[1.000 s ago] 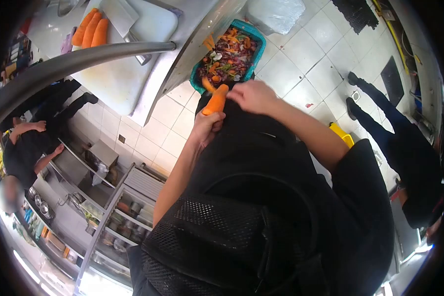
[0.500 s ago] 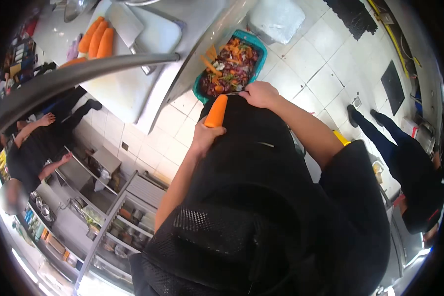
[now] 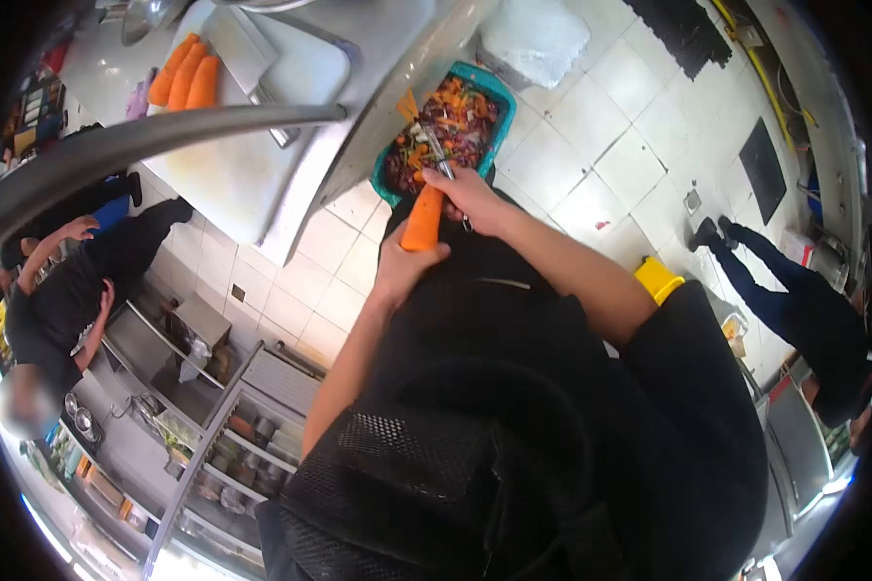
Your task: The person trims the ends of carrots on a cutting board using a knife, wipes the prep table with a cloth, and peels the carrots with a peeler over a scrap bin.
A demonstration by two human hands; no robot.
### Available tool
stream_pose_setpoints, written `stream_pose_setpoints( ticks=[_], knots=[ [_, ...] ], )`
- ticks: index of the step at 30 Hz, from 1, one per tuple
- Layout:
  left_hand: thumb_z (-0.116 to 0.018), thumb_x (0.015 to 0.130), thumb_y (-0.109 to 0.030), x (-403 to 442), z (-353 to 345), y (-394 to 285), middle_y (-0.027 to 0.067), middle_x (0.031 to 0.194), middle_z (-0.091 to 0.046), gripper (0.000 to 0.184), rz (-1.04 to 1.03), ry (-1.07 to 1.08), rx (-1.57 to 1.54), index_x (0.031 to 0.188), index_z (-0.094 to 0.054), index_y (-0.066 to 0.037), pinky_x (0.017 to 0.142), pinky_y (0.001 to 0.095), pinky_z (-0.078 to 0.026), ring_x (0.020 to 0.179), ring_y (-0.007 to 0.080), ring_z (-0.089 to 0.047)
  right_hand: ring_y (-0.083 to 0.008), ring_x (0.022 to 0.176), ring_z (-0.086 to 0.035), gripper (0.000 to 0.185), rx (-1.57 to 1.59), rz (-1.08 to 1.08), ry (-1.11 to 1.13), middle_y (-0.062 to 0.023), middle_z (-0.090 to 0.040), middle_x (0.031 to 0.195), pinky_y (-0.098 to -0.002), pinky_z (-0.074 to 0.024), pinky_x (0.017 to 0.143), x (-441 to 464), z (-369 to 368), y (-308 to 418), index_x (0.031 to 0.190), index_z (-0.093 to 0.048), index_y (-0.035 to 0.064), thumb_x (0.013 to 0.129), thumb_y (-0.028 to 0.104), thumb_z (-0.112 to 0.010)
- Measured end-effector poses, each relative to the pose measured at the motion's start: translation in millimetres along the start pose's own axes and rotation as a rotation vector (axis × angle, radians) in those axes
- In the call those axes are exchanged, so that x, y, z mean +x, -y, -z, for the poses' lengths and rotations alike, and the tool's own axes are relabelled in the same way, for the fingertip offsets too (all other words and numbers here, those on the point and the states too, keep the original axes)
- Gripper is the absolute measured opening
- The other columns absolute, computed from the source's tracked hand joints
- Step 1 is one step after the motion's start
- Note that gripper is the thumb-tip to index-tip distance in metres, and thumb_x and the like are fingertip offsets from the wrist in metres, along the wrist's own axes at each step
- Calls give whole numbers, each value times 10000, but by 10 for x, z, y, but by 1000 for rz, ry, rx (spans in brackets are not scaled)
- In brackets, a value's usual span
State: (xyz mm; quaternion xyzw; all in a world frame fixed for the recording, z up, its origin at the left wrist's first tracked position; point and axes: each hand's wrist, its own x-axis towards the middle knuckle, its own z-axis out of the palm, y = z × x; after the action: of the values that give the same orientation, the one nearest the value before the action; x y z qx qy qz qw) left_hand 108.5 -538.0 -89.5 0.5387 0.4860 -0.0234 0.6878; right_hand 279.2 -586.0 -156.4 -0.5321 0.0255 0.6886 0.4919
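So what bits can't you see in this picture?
In the head view:
Near end of the held carrot: wrapped in the left hand.
Handle of the peeler: mostly covered by the right hand.
Bottom of the teal tub: buried under scraps.
Part of the cleaver: behind the metal rail.
Shiny metal thing: cut off by the top edge.

At least four carrots (image 3: 423,223), one peeler (image 3: 436,149)

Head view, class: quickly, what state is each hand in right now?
Left hand: closed, holding a carrot.
Right hand: closed, holding a metal peeler.
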Motion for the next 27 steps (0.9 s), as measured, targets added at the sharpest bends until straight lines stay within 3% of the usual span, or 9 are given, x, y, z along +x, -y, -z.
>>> stream_pose_setpoints(
  ticks=[1, 2, 3, 5, 6, 13, 20, 22, 27],
  knots=[
    [-789, 787, -85, -20, 40, -108, -9, 815, -595, 463, 327, 20, -131, 1200, -590, -23, 502, 237, -422, 569, 78, -529, -49, 529, -402, 309, -78, 20, 32, 36, -503, 715, -239, -286, 436, -4, 55, -65, 1003, -643, 98, 1004, 405, -610],
    [-767, 796, -65, -30, 29, -93, -32, 769, -557, 356, 357, 10, -239, 1107, -596, -46, 461, 224, -353, 521, 55, -458, -166, 541, -543, 427, -191, -32, 70, -55, -603, 733, -325, -416, 483, 7, 148, -80, 986, -664, 48, 1019, 457, -545],
    [-745, 804, -46, -13, 9, -79, -55, 722, -519, 255, 371, -6, -353, 1014, -601, -68, 420, 211, -283, 473, 32, -388, -166, 541, -543, 427, -197, -39, 66, -55, -603, 733, -325, -416, 483, -52, 211, -81, 986, -664, 48, 1019, 457, -545],
    [-731, 809, -35, -8, 25, 99, -59, 717, -515, 223, 394, 24, -453, 978, -593, -82, 423, 209, -277, 478, 28, -382, -346, 699, -654, 468, -1075, 414, -179, -181, -668, 778, -431, -494, 609, -161, 263, -75, 973, -661, 37, 1021, 478, -511],
    [-718, 813, -25, 54, 31, 154, -62, 712, -512, 198, 405, 53, -552, 943, -586, -95, 426, 206, -270, 483, 24, -375, -441, 861, -653, 443, -1128, 262, -35, -240, -675, 859, -509, -503, 754, -477, 136, 221, 965, -671, 32, 1026, 434, -494],
    [-663, 850, -37, 19, 15, 117, -66, 694, -486, 129, 383, 131, -583, 920, -574, -99, 436, 204, -236, 479, 18, -337, -413, 840, -667, 397, -1377, 409, 197, -191, -686, 819, -530, -511, 740, -796, 93, 340, 961, -696, 89, 1002, 443, -520],
    [-723, 785, 4, -20, 0, 12, -34, 687, -488, 218, 412, 1, -507, 933, -581, -70, 429, 221, -282, 455, 43, -354, -409, 905, -693, 451, -1428, 191, -192, -207, -720, 916, -524, -546, 808, 68, 705, 39, 969, -738, 71, 1001, 449, -494],
    [-745, 737, 10, 32, -31, -26, -14, 740, -559, 286, 371, -60, -261, 983, -609, -45, 495, 243, -405, 533, 78, -492, -412, 895, -689, 453, -1335, 280, -171, -211, -717, 918, -529, -541, 798, -147, 463, 102, 945, -729, 67, 998, 456, -502],
    [-767, 689, -21, 96, -62, -20, 28, 880, -642, 392, 219, -107, -13, 1057, -630, -6, 697, 277, -504, 766, 129, -613, -425, 834, -679, 428, -1378, 413, 113, -195, -706, 849, -534, -537, 765, -716, 95, 303, 955, -707, 98, 995, 474, -507]
  ],
)
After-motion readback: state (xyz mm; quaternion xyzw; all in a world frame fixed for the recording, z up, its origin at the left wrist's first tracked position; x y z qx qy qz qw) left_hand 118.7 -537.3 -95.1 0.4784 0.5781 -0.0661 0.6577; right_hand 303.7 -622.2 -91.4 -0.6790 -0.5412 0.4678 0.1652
